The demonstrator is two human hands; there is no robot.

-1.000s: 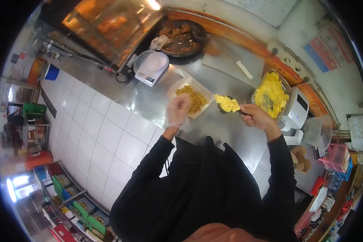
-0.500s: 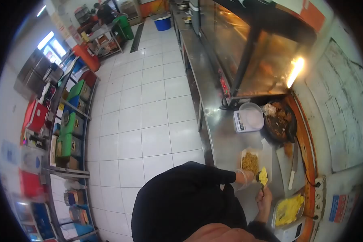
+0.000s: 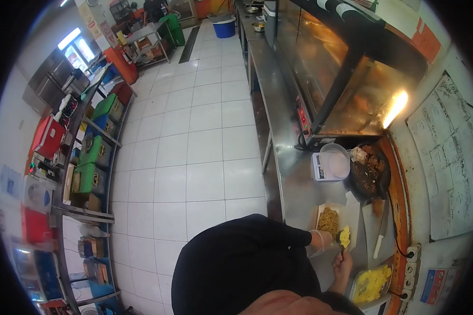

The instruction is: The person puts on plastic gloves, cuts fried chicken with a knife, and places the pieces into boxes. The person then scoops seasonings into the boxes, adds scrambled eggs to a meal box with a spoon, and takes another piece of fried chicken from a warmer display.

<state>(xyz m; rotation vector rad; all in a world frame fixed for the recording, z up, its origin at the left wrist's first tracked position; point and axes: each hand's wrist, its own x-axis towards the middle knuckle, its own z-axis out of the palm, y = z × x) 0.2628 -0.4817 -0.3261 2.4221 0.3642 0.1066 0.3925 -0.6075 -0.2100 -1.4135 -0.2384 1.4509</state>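
Observation:
My right hand (image 3: 343, 264) is closed around the handle of a spoon (image 3: 342, 249). Its bowl carries a lump of yellow food (image 3: 345, 236) that looks like scrambled egg, held over the right part of an open paper food box (image 3: 355, 216). Brown noodles (image 3: 329, 221) fill the box's left side. My left hand (image 3: 321, 240), in a clear plastic glove, is at the near left edge of the box, close to the spoon; its fingers are too hidden to read. A tray of the same yellow food (image 3: 371, 284) sits right of my right hand.
Beyond the box stand a white kitchen scale (image 3: 331, 166) with a round clear container and a dark pan (image 3: 370, 170) of brown food. A knife (image 3: 382, 235) lies on a board at right. The lit display warmer (image 3: 347, 79) rises behind. Shelves with green-lidded bins (image 3: 92, 152) line the left.
My view has shifted, so the counter appears slightly lower and to the right. The spoon with its yellow food stays over the box, and my left hand has drawn back a little from it.

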